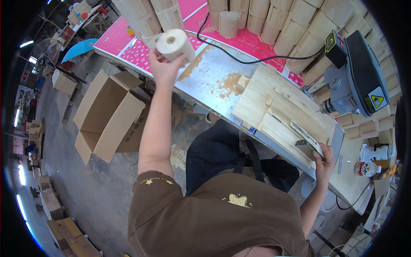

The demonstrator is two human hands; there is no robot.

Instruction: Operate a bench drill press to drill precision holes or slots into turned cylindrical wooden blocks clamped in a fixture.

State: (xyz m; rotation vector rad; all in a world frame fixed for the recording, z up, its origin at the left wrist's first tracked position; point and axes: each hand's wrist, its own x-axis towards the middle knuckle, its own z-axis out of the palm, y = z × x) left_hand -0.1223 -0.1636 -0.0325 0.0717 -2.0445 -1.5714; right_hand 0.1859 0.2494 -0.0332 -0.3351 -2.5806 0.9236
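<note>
My left hand (pixel 165 70) is raised over the far left end of the bench, its fingers wrapped round a pale wooden cylinder (pixel 174 45). A dark hole shows in the cylinder's end, and motion blurs it slightly. My right hand (pixel 325 157) is closed on the near end of a long narrow bar (pixel 305 133). That bar lies along a wooden jig board (pixel 261 92), with a short dark stub sticking out of its side. Above the board's right part hangs the chuck of a drill press (pixel 355 77); it does not touch the board.
Stacked wooden cylinders (pixel 295 32) line the back of the bench (pixel 205 70), with sawdust (pixel 231 83) in front. A black cable (pixel 239 61) crosses the surface. An open cardboard box (pixel 113 120) stands on the floor at left. A bottle (pixel 366 169) stands at far right.
</note>
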